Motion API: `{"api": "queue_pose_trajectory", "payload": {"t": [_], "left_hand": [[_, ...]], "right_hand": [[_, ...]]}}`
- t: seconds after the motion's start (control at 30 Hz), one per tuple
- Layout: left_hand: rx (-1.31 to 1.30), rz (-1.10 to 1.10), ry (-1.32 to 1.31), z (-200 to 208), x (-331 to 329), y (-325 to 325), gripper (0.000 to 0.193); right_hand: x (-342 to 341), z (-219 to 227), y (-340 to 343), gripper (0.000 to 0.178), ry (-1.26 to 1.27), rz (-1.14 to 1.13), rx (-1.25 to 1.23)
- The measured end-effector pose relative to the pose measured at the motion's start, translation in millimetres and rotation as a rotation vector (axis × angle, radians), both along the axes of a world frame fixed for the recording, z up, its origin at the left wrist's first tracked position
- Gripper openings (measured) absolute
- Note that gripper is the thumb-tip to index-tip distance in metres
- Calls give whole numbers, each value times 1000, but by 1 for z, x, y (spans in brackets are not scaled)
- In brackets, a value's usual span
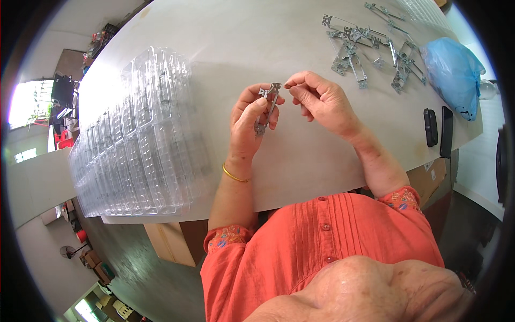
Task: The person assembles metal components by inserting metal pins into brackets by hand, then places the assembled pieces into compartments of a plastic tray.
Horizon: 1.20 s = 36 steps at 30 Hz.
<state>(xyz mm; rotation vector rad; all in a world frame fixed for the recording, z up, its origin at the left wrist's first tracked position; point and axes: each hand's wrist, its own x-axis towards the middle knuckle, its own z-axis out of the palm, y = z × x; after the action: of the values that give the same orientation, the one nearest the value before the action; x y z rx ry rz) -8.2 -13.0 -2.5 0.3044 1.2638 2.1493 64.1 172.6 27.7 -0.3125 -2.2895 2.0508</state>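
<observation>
My left hand (pixel 248 119) is closed round a small silver metal bracket assembly (pixel 272 102), held upright above the table between thumb and fingers. The assembly has a narrow bar with pierced plates at its ends. Just to its right, my right hand (pixel 322 102) pinches thumb and forefinger together, apart from the assembly. Whatever that pinch holds, if anything, is too small to make out. Several similar metal assemblies (pixel 351 59) lie in a loose heap at the far right of the table.
Clear plastic blister trays (pixel 145 145), with several compartments, cover the left of the white table (pixel 300 166). A filled blue plastic bag (pixel 453 75) sits at the right edge. Near it lie a black case (pixel 430 127) and a flat black object (pixel 446 131). Cardboard boxes (pixel 174 242) stand below.
</observation>
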Motion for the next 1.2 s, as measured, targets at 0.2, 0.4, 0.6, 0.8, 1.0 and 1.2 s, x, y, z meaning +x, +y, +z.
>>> {"api": "queue_pose_trajectory", "payload": {"t": [0.2,0.4,0.6,0.8,1.0,1.2], "left_hand": [[-29,-1,65,-2,0,-1,32],[-83,-5,196,-3,1,0,30],[-186,13,310,4,4,2,30],[-204,-44,227,11,7,0,37],[-207,-73,309,6,9,2,40],[-291,-109,385,12,11,2,41]], "right_hand": [[0,-1,-4,14,8,12,-65],[1,-2,-3,12,69,-8,62],[1,0,0,12,84,5,121],[-3,-2,3,19,-16,78,-158],[-3,2,13,25,-153,134,-326],[-5,-2,17,21,-236,193,-292]]}}
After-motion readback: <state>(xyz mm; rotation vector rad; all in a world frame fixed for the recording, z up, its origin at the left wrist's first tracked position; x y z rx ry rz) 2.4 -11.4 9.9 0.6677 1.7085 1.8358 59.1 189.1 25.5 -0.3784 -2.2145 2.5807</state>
